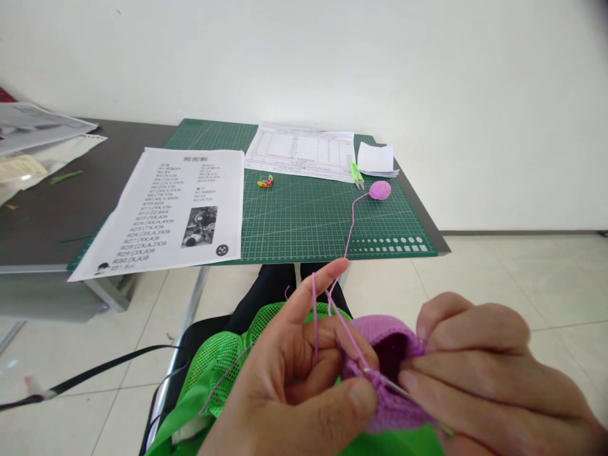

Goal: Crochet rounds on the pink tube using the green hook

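Observation:
My left hand pinches the edge of a hollow pink crochet piece between thumb and fingers. Its index finger is raised, with pink yarn looped over it. My right hand is closed around a thin metal crochet hook, whose tip is at the stitches by my left thumb. Fingers of the right hand also touch the rim of the piece. A strand runs from my left hand to a small pink yarn ball on the green cutting mat. Part of the hook's handle is hidden by my right hand.
A printed pattern sheet overhangs the table's front edge. Behind it lie a form sheet, colourful stitch markers, green thread snips and white paper slips. More papers are at left. Green mesh fabric covers my lap.

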The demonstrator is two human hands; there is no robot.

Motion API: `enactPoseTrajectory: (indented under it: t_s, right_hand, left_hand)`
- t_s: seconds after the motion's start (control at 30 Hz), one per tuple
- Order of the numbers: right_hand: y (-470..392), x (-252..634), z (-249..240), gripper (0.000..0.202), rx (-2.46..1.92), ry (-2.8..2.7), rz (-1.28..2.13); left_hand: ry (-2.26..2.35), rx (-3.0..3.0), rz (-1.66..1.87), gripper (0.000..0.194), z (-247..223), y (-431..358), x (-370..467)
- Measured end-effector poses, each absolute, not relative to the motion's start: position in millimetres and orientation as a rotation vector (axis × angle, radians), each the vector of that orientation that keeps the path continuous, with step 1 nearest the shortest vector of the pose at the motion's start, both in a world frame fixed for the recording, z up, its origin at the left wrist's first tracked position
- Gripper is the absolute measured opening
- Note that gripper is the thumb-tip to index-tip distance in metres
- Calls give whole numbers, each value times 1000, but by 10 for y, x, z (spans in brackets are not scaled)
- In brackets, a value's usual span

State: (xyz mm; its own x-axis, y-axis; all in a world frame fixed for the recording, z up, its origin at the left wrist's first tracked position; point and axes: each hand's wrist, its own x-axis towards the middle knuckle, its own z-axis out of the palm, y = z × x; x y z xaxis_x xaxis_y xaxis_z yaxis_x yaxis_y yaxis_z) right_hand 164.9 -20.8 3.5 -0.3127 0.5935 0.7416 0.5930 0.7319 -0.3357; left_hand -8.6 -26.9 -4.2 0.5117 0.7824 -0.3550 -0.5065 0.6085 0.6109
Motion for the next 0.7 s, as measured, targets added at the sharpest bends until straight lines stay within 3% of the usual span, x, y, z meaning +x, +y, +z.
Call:
enactPoseTrajectory:
  t_s: [0.47, 0.7]
  right_hand:
    - [-279, 1960, 56, 41, -911, -2052, 397]
    - [-290, 1794, -100, 48, -862, -1690, 417]
  left_hand:
    - [682, 438, 730, 74, -6, -254, -50]
    - [649, 486, 728, 69, -56, -305, -44]
